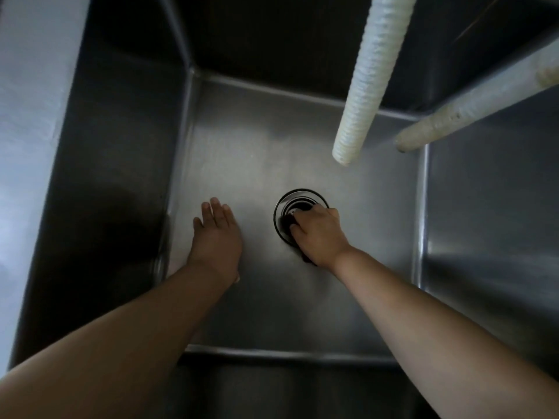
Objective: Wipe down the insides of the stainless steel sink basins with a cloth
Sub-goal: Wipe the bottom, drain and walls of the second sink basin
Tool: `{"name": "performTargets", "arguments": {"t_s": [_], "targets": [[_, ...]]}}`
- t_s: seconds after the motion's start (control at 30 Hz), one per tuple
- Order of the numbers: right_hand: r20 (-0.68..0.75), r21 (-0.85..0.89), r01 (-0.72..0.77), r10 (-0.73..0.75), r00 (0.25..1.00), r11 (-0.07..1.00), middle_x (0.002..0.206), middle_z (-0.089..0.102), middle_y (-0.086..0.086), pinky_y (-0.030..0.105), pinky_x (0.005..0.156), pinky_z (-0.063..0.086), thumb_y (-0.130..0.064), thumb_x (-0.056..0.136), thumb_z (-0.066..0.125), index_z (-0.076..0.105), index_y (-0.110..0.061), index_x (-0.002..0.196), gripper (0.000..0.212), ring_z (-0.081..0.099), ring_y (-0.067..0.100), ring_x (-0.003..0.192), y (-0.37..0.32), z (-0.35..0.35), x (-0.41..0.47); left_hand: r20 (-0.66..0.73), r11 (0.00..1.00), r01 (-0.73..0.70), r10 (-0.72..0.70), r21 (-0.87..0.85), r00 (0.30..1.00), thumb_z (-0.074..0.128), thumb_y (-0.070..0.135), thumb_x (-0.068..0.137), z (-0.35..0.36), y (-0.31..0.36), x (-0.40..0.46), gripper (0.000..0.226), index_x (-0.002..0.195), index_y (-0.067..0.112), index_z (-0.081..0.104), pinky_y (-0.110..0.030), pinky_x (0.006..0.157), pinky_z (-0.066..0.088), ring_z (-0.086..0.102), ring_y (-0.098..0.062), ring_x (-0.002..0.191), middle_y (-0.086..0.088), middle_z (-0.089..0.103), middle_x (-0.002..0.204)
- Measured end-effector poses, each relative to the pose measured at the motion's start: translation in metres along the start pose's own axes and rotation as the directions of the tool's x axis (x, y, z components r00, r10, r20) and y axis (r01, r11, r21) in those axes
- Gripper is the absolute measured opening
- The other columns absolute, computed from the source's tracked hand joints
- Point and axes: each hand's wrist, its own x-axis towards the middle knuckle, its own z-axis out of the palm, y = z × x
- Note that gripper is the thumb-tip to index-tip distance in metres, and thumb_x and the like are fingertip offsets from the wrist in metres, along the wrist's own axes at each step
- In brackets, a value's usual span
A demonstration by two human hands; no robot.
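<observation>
I look straight down into a deep stainless steel sink basin (302,140). A round drain (298,201) sits in its floor, right of centre. My right hand (317,234) grips a dark cloth (289,222) and presses it onto the near side of the drain; most of the cloth is hidden under the fingers and palm. My left hand (216,234) lies flat on the basin floor to the left of the drain, fingers straight and together, holding nothing.
Two pale ribbed hoses hang over the basin: one (369,77) drops from the top centre, the other (465,110) comes in from the upper right. Steel walls rise on all four sides. A flat steel ledge (27,86) lies at the left.
</observation>
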Motion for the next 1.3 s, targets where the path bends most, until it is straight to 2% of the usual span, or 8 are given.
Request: {"name": "performTargets", "arguments": {"t_s": [0.17, 0.3, 0.47, 0.73, 0.93, 1.07, 1.2, 1.3], "targets": [[0.124, -0.331, 0.211, -0.18, 0.976, 0.92, 0.093, 0.067, -0.003, 0.035, 0.089, 0.022, -0.032, 0.091, 0.038, 0.066, -0.019, 0.089, 0.03, 0.042, 0.019, 0.107, 0.01, -0.012, 0.0, 0.007, 1.0, -0.002, 0.001, 0.025, 1.0, 0.077, 0.049, 0.07, 0.0, 0.0, 0.0, 0.13, 0.141, -0.015, -0.011, -0.05, 0.115, 0.019, 0.003, -0.05, 0.141, -0.039, -0.008, 0.15], [0.184, -0.441, 0.269, -0.207, 0.961, 0.856, 0.099, 0.066, -0.003, 0.039, 0.092, 0.023, -0.029, 0.092, 0.038, 0.065, -0.017, 0.095, 0.031, 0.037, 0.022, 0.113, 0.006, -0.011, 0.004, -0.008, 1.0, -0.002, 0.002, 0.025, 1.0, 0.076, 0.049, 0.071, -0.001, 0.0, 0.0, 0.128, 0.142, -0.015, -0.01, -0.05, 0.115, 0.02, 0.005, -0.05, 0.141, -0.039, -0.007, 0.15], [0.142, -0.505, 0.204, -0.152, 0.978, 0.838, 0.134, 0.048, 0.004, 0.042, 0.099, 0.024, -0.026, 0.091, 0.038, 0.044, -0.008, 0.135, 0.048, 0.033, 0.027, 0.124, 0.006, -0.002, -0.007, -0.005, 1.0, 0.003, -0.003, 0.023, 1.0, 0.077, 0.049, 0.07, 0.0, 0.001, 0.0, 0.129, 0.142, -0.015, -0.009, -0.05, 0.115, 0.02, 0.005, -0.05, 0.141, -0.039, -0.006, 0.15], [0.199, -0.556, 0.077, 0.043, 0.979, 0.828, 0.103, 0.064, 0.001, 0.045, 0.093, 0.024, -0.026, 0.088, 0.043, 0.069, -0.018, 0.092, 0.027, 0.034, 0.028, 0.118, -0.021, 0.002, 0.006, -0.002, 1.0, -0.014, 0.014, 0.01, 1.0, 0.077, 0.05, 0.07, 0.001, -0.001, 0.0, 0.131, 0.142, -0.014, -0.011, -0.05, 0.116, 0.018, 0.003, -0.049, 0.141, -0.038, -0.008, 0.15], [0.095, -0.227, -0.085, 0.109, 0.99, 0.97, 0.089, 0.061, -0.001, 0.039, 0.09, 0.022, -0.021, 0.084, 0.046, 0.053, -0.022, 0.075, 0.011, 0.039, 0.027, 0.111, -0.016, 0.008, 0.011, -0.024, 1.0, -0.024, 0.025, 0.015, 0.999, 0.077, 0.052, 0.069, 0.003, -0.002, 0.001, 0.131, 0.142, -0.014, -0.009, -0.05, 0.115, 0.02, 0.005, -0.05, 0.141, -0.038, -0.006, 0.15], [-0.026, 0.019, -0.181, 0.182, 0.983, 0.983, 0.106, 0.06, 0.009, 0.035, 0.091, 0.02, -0.022, 0.091, 0.046, 0.062, -0.014, 0.099, 0.02, 0.04, 0.027, 0.116, -0.009, 0.018, 0.001, -0.024, 0.999, -0.027, 0.027, 0.021, 0.999, 0.077, 0.052, 0.068, 0.004, -0.002, 0.001, 0.132, 0.142, -0.015, -0.009, -0.051, 0.114, 0.021, 0.005, -0.05, 0.141, -0.039, -0.005, 0.15], [-0.114, 0.356, -0.25, 0.307, 0.945, 0.9, 0.098, 0.06, 0.015, 0.035, 0.089, 0.03, -0.019, 0.093, 0.049, 0.064, -0.007, 0.096, 0.019, 0.047, 0.029, 0.108, -0.008, 0.017, -0.013, -0.041, 0.999, -0.047, 0.048, 0.016, 0.998, 0.076, 0.054, 0.069, 0.007, -0.005, 0.001, 0.132, 0.142, -0.014, -0.01, -0.049, 0.115, 0.021, 0.005, -0.05, 0.141, -0.038, -0.006, 0.15], [-0.053, 0.683, -0.265, 0.408, 0.911, 0.681, 0.084, 0.056, 0.007, 0.027, 0.073, 0.044, -0.013, 0.094, 0.047, 0.06, -0.01, 0.088, 0.015, 0.057, 0.017, 0.081, -0.007, 0.005, -0.021, -0.035, 0.999, -0.044, 0.044, 0.014, 0.998, 0.076, 0.053, 0.069, 0.006, -0.005, 0.0, 0.131, 0.142, -0.014, -0.011, -0.049, 0.115, 0.02, 0.005, -0.049, 0.141, -0.038, -0.006, 0.15]]}}
